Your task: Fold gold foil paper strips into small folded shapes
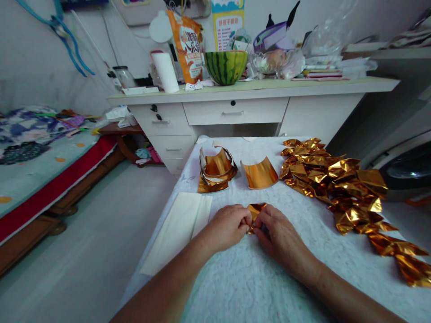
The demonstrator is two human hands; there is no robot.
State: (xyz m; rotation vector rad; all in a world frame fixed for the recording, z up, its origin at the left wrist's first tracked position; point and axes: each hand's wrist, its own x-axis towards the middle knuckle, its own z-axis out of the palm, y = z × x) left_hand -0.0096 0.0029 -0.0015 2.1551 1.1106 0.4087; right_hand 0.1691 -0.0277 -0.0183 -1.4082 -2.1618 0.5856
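Between my two hands, low over the middle of the cloth-covered table, is a small piece of gold foil (256, 210). My left hand (232, 225) pinches its left side with curled fingers. On its right side, the thumb and fingers of my right hand (281, 231) are closed on the same foil. Beyond them a curved gold sheet (261, 174) lies alone. Left of that sits a stack of curled gold sheets (218, 168). Folded gold foil pieces (340, 179) are heaped along the right side.
Pale paper sheets (177, 224) lie left of my left hand. Behind the table (279, 291) stands a white desk (235, 107) holding a watermelon half (225, 67), an orange pouch (188, 49) and a white roll (165, 72). A bed (67, 157) is at left.
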